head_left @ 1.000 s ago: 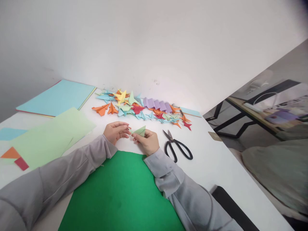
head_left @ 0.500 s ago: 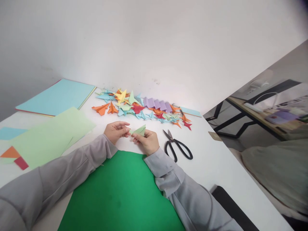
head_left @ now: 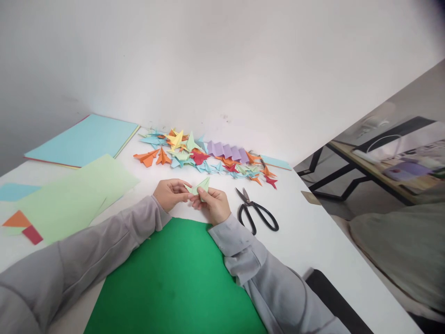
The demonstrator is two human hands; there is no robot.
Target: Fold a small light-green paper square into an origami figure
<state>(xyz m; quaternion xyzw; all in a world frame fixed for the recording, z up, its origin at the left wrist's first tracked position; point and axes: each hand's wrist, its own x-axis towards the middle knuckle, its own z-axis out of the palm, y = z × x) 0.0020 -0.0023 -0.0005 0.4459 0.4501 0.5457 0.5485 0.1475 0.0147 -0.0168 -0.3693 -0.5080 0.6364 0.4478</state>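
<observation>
Between my hands is a small folded light-green paper piece (head_left: pixel 203 184), with winged, pointed folds. My right hand (head_left: pixel 216 204) grips it, the thumb pressed on its face. My left hand (head_left: pixel 171 193) is closed at the piece's left tip, fingers curled behind and partly hidden; it appears to pinch that edge. Both hands are above the far edge of a green sheet (head_left: pixel 174 273). Black-handled scissors (head_left: pixel 253 208) lie partly opened to the right of my right hand. Beyond my hands lies a pile of folded paper pieces (head_left: pixel 200 157) in several colours.
At the left are a stack of blue-topped sheets (head_left: pixel 83 141), light-green sheets (head_left: pixel 66 199), and orange (head_left: pixel 16 219) and red scraps (head_left: pixel 32 234). A purple pleated paper (head_left: pixel 227 151) sits by the wall. A dark flat object (head_left: pixel 333 297) lies near the right edge under my forearm.
The folded paper has turned and now shows spread wings. My left hand has shifted slightly right, closing its fingers against the paper's left side.
</observation>
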